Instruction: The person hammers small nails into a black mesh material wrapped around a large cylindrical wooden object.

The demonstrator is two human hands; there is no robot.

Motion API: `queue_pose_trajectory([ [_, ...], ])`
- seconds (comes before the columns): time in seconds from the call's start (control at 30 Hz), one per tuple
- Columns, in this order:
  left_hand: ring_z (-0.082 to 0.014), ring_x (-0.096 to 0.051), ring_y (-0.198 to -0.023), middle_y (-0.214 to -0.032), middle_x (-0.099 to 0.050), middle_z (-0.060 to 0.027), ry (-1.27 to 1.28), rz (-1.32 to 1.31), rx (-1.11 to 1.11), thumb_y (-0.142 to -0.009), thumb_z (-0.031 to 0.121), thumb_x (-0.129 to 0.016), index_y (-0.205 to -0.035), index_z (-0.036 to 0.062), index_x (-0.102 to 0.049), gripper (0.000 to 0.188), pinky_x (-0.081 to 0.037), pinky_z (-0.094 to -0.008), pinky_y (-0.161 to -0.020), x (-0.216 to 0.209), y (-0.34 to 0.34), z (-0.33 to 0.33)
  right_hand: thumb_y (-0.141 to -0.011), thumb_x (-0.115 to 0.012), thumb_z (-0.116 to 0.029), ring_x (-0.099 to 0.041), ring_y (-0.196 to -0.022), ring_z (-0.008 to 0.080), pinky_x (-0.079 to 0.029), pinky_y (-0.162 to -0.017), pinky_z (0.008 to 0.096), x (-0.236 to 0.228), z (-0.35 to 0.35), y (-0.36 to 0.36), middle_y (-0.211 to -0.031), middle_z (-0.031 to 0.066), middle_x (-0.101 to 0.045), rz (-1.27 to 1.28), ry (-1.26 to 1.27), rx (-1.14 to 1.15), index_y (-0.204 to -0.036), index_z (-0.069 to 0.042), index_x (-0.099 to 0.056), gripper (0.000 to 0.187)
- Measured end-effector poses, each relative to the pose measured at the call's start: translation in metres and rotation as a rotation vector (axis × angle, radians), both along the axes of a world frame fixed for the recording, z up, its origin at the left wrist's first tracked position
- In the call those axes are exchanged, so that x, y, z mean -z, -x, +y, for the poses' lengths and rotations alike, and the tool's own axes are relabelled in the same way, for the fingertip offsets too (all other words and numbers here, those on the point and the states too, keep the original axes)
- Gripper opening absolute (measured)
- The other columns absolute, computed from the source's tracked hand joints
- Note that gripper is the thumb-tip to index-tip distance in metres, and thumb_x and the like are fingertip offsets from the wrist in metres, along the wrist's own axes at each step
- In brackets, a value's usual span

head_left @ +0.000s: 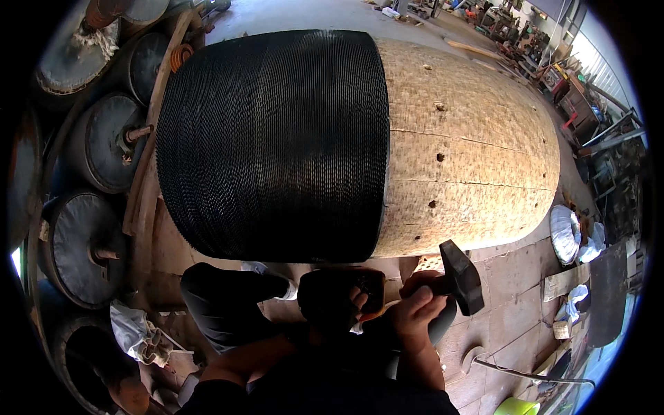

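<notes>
A large wooden drum (470, 152) lies on its side in front of me, its left part covered by a ribbed black layer (277, 145). Small dark holes dot the bare wood on the right. My right hand (415, 304) grips a hammer (462, 280) close to its dark metal head, just below the drum's near edge. Between my knees is a dark container with an orange-yellow rim (380, 287). My left hand (357, 302) is over this container, mostly in shadow; its visible fingers are curled, and what they hold, if anything, is hidden.
Several dark rollers with end shafts (114, 142) are stacked along the left, beside a wooden beam (149, 159). White bags (565, 235) and wood offcuts lie on the right. A bent metal rod (526, 373) and a yellow-green tub (517, 407) are at the lower right.
</notes>
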State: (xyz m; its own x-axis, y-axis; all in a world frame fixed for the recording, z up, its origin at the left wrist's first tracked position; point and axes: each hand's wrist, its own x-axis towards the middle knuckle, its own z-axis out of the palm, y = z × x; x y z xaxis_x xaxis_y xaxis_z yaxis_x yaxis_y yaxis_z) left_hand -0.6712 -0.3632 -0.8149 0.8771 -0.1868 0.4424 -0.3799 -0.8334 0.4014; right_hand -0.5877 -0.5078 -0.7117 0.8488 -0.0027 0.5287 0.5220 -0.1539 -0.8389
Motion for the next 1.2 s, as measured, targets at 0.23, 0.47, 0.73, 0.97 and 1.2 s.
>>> queue_pose_trajectory([
  [0.23, -0.0321, -0.063, -0.112, -0.119, -0.067, -0.0184, -0.068, -0.039, 0.143, -0.093, 0.016, -0.058, -0.115, 0.0013, -0.069, 0.029, -0.053, -0.0425, -0.096, 0.016, -0.003, 0.012, -0.106, -0.047, -0.019, -0.05, -0.054, 0.01, -0.037, -0.047, 0.0301, -0.011, 0.006, -0.006, -0.063, 0.0017, -0.053, 0.112, 0.276, -0.063, -0.096, 0.001, -0.055, 0.023],
  [0.47, -0.0301, -0.066, -0.101, -0.108, -0.068, -0.0158, -0.147, -0.019, 0.107, -0.093, 0.018, -0.06, -0.105, 0.0032, -0.07, 0.022, -0.054, -0.042, -0.09, 0.004, -0.007, 0.003, -0.103, -0.046, -0.011, -0.056, -0.057, 0.0226, -0.043, -0.051, 0.0394, 0.003, 0.011, -0.023, -0.066, 0.0122, -0.057, 0.035, 0.476, 0.071, -0.095, 0.004, -0.054, 0.019],
  [0.73, -0.0281, -0.062, -0.092, -0.1, -0.064, -0.0142, 0.043, 0.008, 0.092, -0.092, 0.015, -0.064, -0.1, 0.0018, -0.066, 0.015, -0.053, -0.0394, -0.082, 0.015, -0.011, -0.002, -0.103, -0.046, -0.012, -0.045, -0.051, 0.0135, -0.037, -0.048, 0.03, 0.003, 0.007, -0.014, -0.064, 0.0043, -0.052, -0.244, 0.135, 0.072, -0.094, 0.002, -0.056, 0.02],
  [0.97, -0.0304, -0.067, -0.095, -0.113, -0.067, -0.0167, 0.131, -0.049, -0.029, -0.091, 0.015, -0.067, -0.115, 0.0012, -0.063, 0.028, -0.056, -0.0421, -0.081, -0.004, -0.013, 0.015, -0.103, -0.049, -0.01, -0.052, -0.055, 0.0159, -0.041, -0.051, 0.0343, -0.002, 0.014, -0.006, -0.066, 0.0091, -0.056, -0.024, 0.255, -0.007, -0.101, 0.002, -0.055, 0.014],
  [1.2, -0.0265, -0.066, -0.086, -0.112, -0.067, -0.0153, 0.157, -0.57, -0.13, -0.084, -0.007, -0.066, -0.12, 0.0016, -0.061, 0.037, -0.054, -0.037, -0.066, -0.11, -0.077, 0.079, -0.101, -0.055, -0.01, -0.055, -0.055, 0.0396, -0.04, -0.05, 0.0436, 0.011, 0.021, -0.027, -0.065, 0.0225, -0.053, 0.066, 0.52, 0.086, -0.097, 0.003, -0.054, 0.013],
])
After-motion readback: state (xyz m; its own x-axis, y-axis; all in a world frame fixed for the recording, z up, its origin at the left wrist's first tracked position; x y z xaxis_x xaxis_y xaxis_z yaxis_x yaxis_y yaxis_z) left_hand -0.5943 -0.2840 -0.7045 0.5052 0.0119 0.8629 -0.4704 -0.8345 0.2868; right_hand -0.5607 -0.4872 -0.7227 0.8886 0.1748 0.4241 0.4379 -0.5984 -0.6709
